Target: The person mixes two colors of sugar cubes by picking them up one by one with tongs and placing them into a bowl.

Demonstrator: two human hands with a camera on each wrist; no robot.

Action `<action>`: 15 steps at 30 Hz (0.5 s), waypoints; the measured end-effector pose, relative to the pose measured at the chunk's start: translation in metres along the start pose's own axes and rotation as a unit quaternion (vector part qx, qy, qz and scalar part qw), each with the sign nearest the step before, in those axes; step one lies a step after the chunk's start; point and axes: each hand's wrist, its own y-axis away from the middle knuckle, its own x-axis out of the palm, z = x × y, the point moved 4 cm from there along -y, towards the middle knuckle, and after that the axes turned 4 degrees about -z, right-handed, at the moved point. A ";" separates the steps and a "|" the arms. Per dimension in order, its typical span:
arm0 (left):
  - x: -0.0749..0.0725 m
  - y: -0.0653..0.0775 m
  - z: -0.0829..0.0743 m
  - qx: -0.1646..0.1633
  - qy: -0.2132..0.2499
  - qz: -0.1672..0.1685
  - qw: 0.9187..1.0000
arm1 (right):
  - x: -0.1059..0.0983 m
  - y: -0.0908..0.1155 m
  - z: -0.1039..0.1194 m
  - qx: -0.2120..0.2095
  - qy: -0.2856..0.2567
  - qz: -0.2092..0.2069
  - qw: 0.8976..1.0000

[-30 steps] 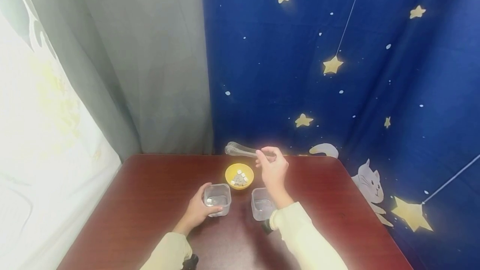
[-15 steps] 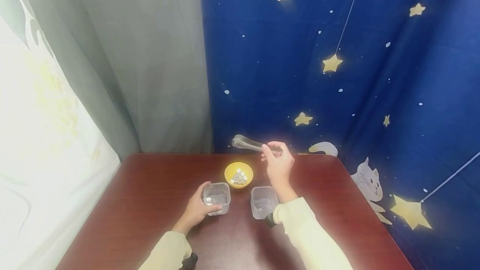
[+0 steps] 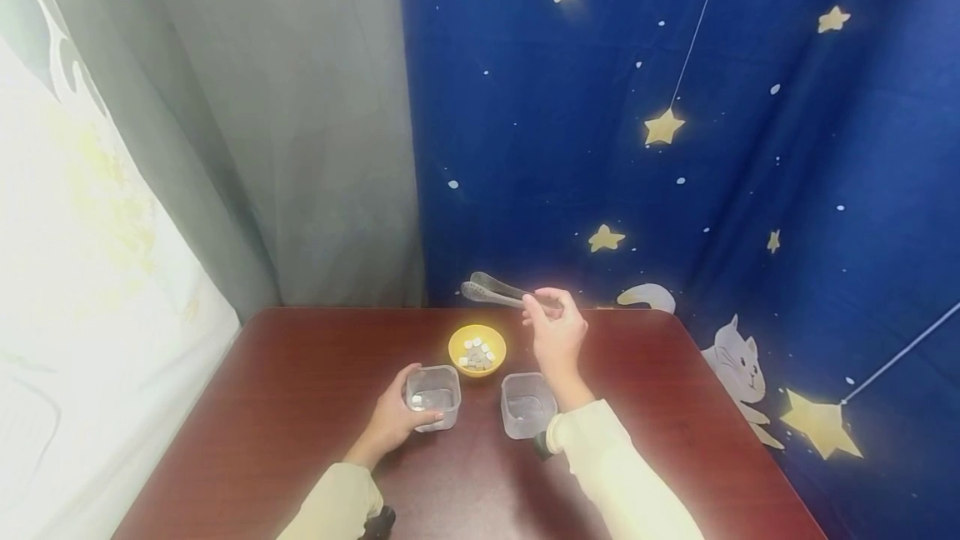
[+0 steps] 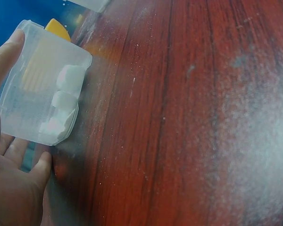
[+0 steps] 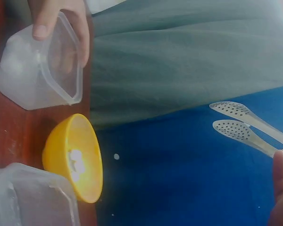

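My left hand (image 3: pixel 397 413) grips a clear square plastic container (image 3: pixel 447 422) by its sides, thumb on the near side. White cubes (image 4: pixel 64 100) show through its wall in the left wrist view. My right hand (image 3: pixel 558 332) holds metal tongs (image 3: pixel 493 290) up above the table's far edge. Their perforated tips (image 5: pixel 231 133) are a little apart with nothing between them. Below and left of that hand stands a yellow bowl (image 3: pixel 454 357) with several white and grey cubes (image 3: pixel 478 354) in it.
A second clear square container (image 3: pixel 517 429) stands on the dark red wooden table (image 3: pixel 337 348), close to my right wrist. Behind the table's far edge hang a grey curtain (image 3: pixel 337 148) and a blue one with stars (image 3: pixel 525 148). A white cloth (image 3: pixel 90 290) hangs at the left.
My right hand has moved slightly up and right with the tongs, whose tips have spread apart. One more white cube shows at the bowl's back left. My left hand stays put.
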 end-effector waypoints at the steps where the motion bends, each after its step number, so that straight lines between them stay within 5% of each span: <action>1: 0.000 0.000 0.000 0.000 0.000 0.000 1.000 | 0.001 0.000 -0.006 0.004 0.002 0.002 1.000; 15: 0.000 -0.001 0.001 0.004 0.000 -0.001 1.000 | 0.014 0.036 -0.038 0.026 0.017 0.056 0.998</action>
